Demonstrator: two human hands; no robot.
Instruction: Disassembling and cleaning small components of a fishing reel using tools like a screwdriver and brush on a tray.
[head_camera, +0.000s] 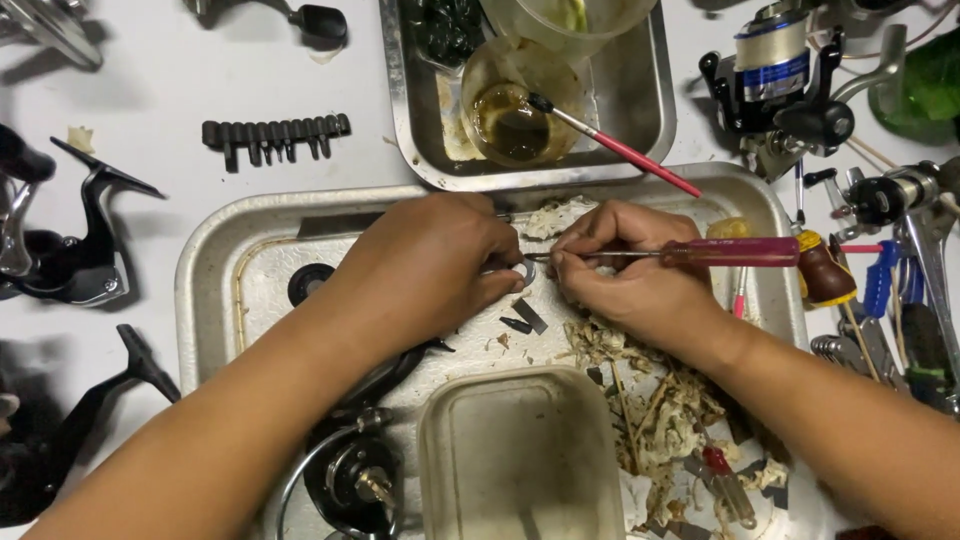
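A white table (200, 75) is holding two shiny metal trays (215, 260), a black row of screwdriver bits (275, 135), black fishing reel parts (70, 250) and mixed tools (890, 300).

Plastic tub (520, 460) in near tray (205, 265), second tray (640, 120) behind, bit holder (275, 138) left of it

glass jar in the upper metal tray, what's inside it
The glass jar holds a pool of brownish liquid, with the bristle end of a red-handled brush dipped in. What lies beneath the murky liquid cannot be seen.
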